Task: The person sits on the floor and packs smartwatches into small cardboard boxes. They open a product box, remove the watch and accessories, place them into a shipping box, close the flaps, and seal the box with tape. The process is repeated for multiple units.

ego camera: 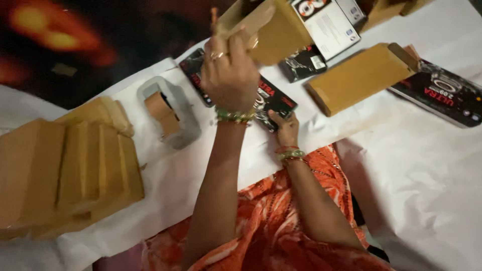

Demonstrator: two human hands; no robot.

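Note:
My left hand (228, 75) is raised above the table and is shut on an open brown cardboard box (273, 32), which it holds tilted. It wears a ring and green bangles. Lower down, my right hand (287, 129) grips the near corner of a flat black printed package (273, 100) that lies on the white paper-covered table (427, 175). The left hand hides part of this package. Orange patterned clothing fills the bottom middle of the view.
A grey tape dispenser (168, 113) with brown tape stands to the left. A stack of brown boxes (75, 170) fills the left edge. Another brown box (356, 78), a black package (444, 93), a small black packet (304, 62) and a white printed box (329, 20) lie further back.

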